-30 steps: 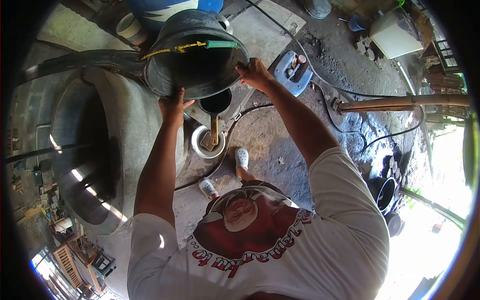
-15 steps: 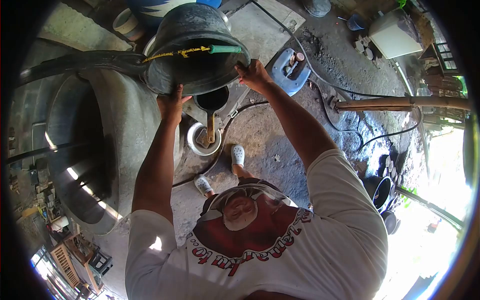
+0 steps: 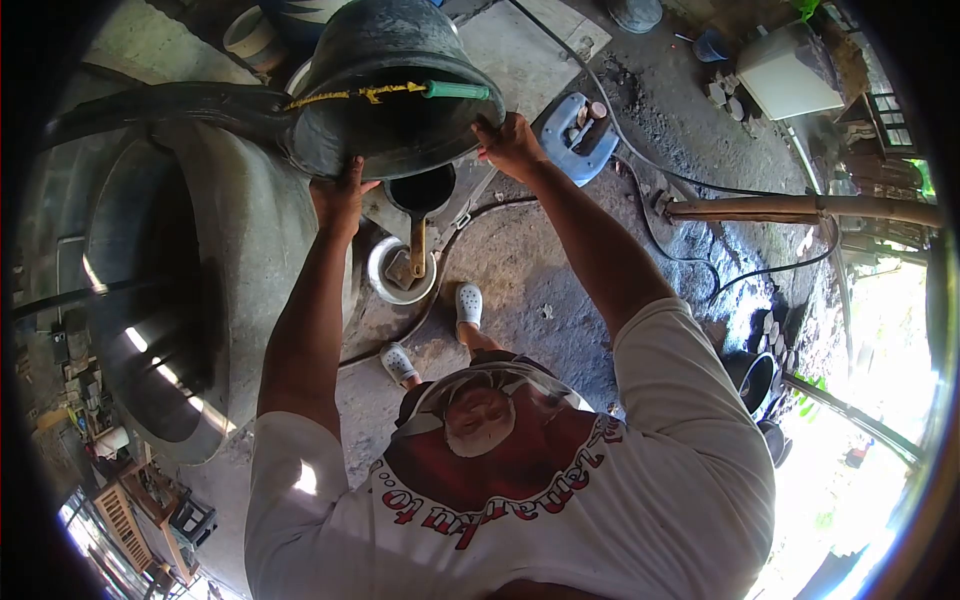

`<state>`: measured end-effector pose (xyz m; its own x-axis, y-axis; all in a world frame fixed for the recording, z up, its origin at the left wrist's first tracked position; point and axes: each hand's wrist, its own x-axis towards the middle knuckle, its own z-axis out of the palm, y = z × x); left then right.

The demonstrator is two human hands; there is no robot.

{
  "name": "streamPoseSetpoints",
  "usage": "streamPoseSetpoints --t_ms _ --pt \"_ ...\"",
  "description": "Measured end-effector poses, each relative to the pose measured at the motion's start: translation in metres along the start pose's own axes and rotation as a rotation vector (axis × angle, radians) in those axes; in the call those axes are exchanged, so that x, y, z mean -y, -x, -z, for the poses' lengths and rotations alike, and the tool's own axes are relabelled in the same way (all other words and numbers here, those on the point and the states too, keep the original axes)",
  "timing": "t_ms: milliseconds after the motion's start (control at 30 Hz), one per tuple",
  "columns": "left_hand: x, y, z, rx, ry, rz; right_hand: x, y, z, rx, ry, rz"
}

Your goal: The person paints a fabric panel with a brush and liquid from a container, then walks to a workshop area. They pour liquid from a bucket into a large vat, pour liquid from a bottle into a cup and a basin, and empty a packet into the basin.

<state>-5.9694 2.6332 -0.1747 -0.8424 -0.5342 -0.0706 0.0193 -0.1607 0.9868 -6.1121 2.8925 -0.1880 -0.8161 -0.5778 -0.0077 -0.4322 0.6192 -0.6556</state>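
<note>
Both my hands hold a large dark basin [image 3: 385, 40] by its rim, tilted so that its opening faces me. My left hand [image 3: 338, 200] grips the lower left of the rim, and my right hand [image 3: 510, 145] has its fingers round the right side. A green handle [image 3: 457, 90] with a yellow cord [image 3: 350, 94] lies across the opening. Below the basin is a dark dipper [image 3: 421, 188] with a wooden handle, partly hidden by the rim. The handle reaches over a white bowl [image 3: 378, 277] on the ground.
To the left stands a big grey concrete vessel [image 3: 255, 230] with a dark opening. A thick black pipe [image 3: 170, 105] runs to the basin's left side. At the right are a blue jerrycan [image 3: 567, 160], a black hose [image 3: 680, 178] and a wooden pole [image 3: 750, 207].
The basin has tipped slightly, with its lower rim a little higher in view. Both hands still hold it. The bowl and feet have shifted slightly up and left in view.
</note>
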Motion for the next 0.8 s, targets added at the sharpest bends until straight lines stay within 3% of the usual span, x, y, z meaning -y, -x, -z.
streamPoseSetpoints --t_ms 233,467,800 --pt "0.005 -0.001 0.001 -0.013 0.008 -0.044 -0.021 0.002 -0.011 -0.002 0.006 0.117" --pt "0.003 -0.002 0.004 -0.009 -0.004 -0.006 -0.037 -0.009 -0.022 0.05 -0.005 0.11" --pt "0.001 -0.007 0.013 -0.011 0.012 -0.022 -0.03 -0.021 -0.02 -0.041 0.004 0.236"
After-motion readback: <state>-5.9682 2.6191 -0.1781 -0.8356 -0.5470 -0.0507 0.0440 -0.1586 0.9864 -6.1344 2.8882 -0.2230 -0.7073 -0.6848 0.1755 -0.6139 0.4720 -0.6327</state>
